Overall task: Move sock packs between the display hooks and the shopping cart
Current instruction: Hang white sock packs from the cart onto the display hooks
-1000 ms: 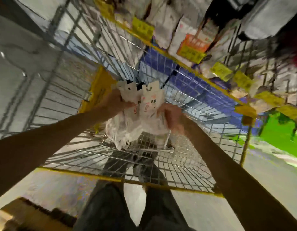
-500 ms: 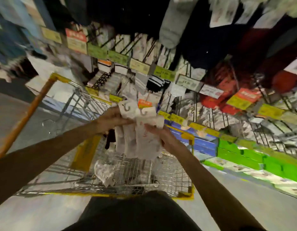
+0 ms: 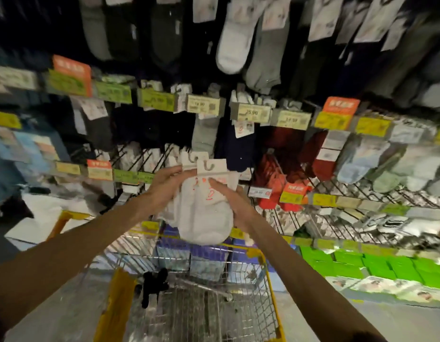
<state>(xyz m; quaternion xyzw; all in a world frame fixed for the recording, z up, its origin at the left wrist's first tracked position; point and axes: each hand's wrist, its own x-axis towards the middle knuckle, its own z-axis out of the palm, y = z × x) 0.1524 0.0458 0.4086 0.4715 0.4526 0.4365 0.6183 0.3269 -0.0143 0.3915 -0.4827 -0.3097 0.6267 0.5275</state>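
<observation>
Your two hands meet at the centre of the frame, holding a small bundle of white sock packs (image 3: 204, 218) up before a wall of hanging socks (image 3: 232, 45). Your left hand (image 3: 164, 183), on an arm stretched from the lower left, curls its fingers round the upper left edge of the bundle, just below the cardboard hanger tabs (image 3: 211, 167). Your right hand (image 3: 238, 208), on an arm from the lower right, grips the right side, thumb laid across the front near the red printing, the other fingers hidden behind. Two tabs with hook-shaped cut-outs stand above your fingers; how many packs make up the bundle cannot be told. The bundle is held above the far end of the shopping cart (image 3: 270, 287), a wire basket with a yellow rim that fills the lower centre of the frame. Inside the cart, towards its left side, lies a dark item (image 3: 153, 286), too blurred to identify. Behind your hands a row of price tags (image 3: 249, 112) runs across the middle of the frame, with orange labels (image 3: 72, 70) at its left and right. Grey, black and white pairs hang across the upper part of the frame, and red socks (image 3: 285, 146) hang right of centre. Wire display hooks (image 3: 357, 191) jut out at the right, and green boxes (image 3: 362, 265) sit stacked at the lower right.
</observation>
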